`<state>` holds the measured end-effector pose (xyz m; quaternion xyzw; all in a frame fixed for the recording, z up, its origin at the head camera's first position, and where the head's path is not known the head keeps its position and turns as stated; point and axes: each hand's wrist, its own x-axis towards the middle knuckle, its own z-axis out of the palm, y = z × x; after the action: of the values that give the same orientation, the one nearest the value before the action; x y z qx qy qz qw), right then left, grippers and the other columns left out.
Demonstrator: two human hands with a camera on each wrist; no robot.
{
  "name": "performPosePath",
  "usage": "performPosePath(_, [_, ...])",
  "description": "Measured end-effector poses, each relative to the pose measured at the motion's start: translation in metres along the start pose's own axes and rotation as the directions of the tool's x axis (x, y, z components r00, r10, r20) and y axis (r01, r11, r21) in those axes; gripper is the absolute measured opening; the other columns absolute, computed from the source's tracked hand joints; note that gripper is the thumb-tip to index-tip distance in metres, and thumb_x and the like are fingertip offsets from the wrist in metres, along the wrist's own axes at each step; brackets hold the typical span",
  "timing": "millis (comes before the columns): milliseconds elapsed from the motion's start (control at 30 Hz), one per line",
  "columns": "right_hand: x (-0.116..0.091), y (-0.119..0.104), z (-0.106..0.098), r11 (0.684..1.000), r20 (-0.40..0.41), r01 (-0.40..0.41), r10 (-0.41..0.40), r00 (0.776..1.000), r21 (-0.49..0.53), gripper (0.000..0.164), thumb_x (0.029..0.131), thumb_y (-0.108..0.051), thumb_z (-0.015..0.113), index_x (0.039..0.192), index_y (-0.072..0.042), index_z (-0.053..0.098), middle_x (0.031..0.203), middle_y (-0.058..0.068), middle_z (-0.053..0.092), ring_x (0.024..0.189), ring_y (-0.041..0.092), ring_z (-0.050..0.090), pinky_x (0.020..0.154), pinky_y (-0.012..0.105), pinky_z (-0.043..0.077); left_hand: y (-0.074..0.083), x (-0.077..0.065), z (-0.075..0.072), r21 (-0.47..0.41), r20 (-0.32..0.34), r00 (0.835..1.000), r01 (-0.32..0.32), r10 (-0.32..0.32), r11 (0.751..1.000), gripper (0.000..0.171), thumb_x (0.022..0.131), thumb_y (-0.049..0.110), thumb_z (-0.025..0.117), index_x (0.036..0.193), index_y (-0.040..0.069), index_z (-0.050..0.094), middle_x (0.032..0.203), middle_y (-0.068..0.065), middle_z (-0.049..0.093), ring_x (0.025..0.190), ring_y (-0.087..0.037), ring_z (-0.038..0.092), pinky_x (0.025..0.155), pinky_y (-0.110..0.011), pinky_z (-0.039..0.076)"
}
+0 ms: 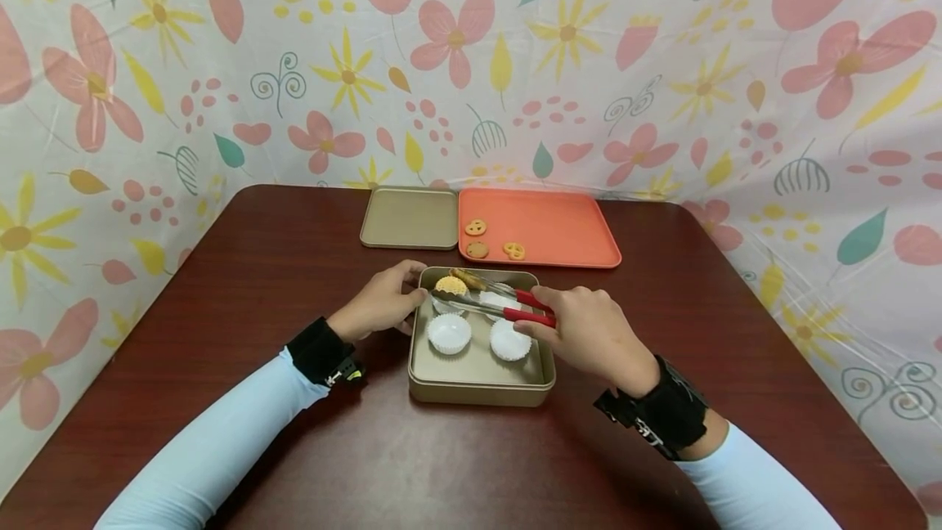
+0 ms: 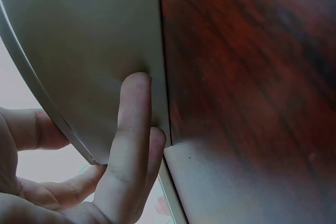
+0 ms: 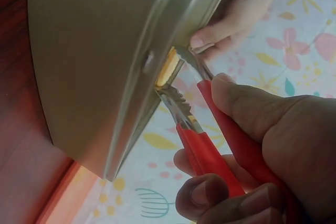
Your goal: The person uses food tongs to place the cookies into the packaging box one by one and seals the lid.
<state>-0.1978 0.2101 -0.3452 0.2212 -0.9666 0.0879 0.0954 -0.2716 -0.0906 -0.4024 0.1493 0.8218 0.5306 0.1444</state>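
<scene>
A gold rectangular tin (image 1: 482, 393) stands in front of me on the table, with white paper cups inside, among them a front-left cup (image 1: 449, 334) and a front-right cup (image 1: 510, 340). My left hand (image 1: 379, 301) holds the tin at its far left corner, thumb at the rim and fingers against the outer wall. In my right hand (image 1: 592, 330) are metal tongs with red handles (image 1: 531, 318). Their jaws reach over the tin and stand apart around a round yellow cookie (image 1: 450, 285) at the back-left cup. In the right wrist view the cookie (image 3: 167, 67) appears between the toothed tips.
Behind the tin lies an orange tray (image 1: 562, 227) carrying a pretzel-shaped cookie (image 1: 513, 251) and two round cookies at its left side. A flat gold lid or tray (image 1: 409, 219) adjoins it on the left. A floral cloth (image 1: 456, 105) hangs behind the dark wooden table (image 1: 280, 252).
</scene>
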Motion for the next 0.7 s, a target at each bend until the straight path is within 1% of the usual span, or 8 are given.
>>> performPosePath(167, [0.0, -0.0012, 0.0016, 1.0, 0.008, -0.004, 0.005, 1.0, -0.013, 0.055, 0.09, -0.05, 0.077, 0.124, -0.007, 0.071, 0.053, -0.004, 0.041, 0.049, 0.013, 0.039, 0.044, 0.027, 0.028, -0.0005, 0.0004, -0.001, -0.004, 0.008, 1.0, -0.004, 0.004, 1.0, 0.048, 0.106, 0.01, 0.052, 0.151, 0.002, 0.039, 0.139, -0.025, 0.049, 0.107, -0.039, 0.063, 0.064, -0.038, 0.065])
performPosePath(333, [-0.0001, -0.0005, 0.0041, 1.0, 0.008, 0.001, 0.0, 1.0, -0.023, 0.055, 0.089, -0.05, 0.077, 0.123, -0.007, 0.071, 0.054, -0.005, 0.042, 0.05, 0.014, 0.04, 0.044, 0.028, 0.029, -0.0009, 0.0003, -0.0008, -0.001, 0.007, 1.0, 0.002, -0.002, 1.0, 0.049, 0.106, 0.011, 0.053, 0.152, 0.003, 0.038, 0.139, -0.025, 0.049, 0.105, -0.038, 0.064, 0.064, -0.038, 0.065])
performPosePath(500, [-0.0006, -0.0004, 0.006, 0.999, 0.016, -0.009, 0.01, 1.0, -0.035, 0.058, 0.088, -0.052, 0.078, 0.125, -0.008, 0.071, 0.054, -0.004, 0.04, 0.05, 0.014, 0.038, 0.044, 0.027, 0.028, -0.0035, 0.0013, -0.0004, 0.0, 0.004, 1.0, -0.002, 0.002, 1.0, 0.048, 0.106, 0.01, 0.052, 0.152, 0.003, 0.039, 0.138, -0.025, 0.049, 0.103, -0.036, 0.065, 0.064, -0.038, 0.065])
performPosePath(700, [-0.0017, -0.0011, 0.0053, 1.0, 0.008, -0.013, 0.013, 1.0, -0.026, 0.058, 0.088, -0.052, 0.078, 0.125, -0.008, 0.071, 0.054, -0.004, 0.039, 0.051, 0.015, 0.038, 0.044, 0.028, 0.029, -0.0023, 0.0008, -0.0003, 0.009, 0.004, 1.0, -0.007, 0.007, 1.0, 0.049, 0.106, 0.011, 0.053, 0.152, 0.003, 0.039, 0.138, -0.024, 0.05, 0.102, -0.036, 0.066, 0.064, -0.038, 0.065])
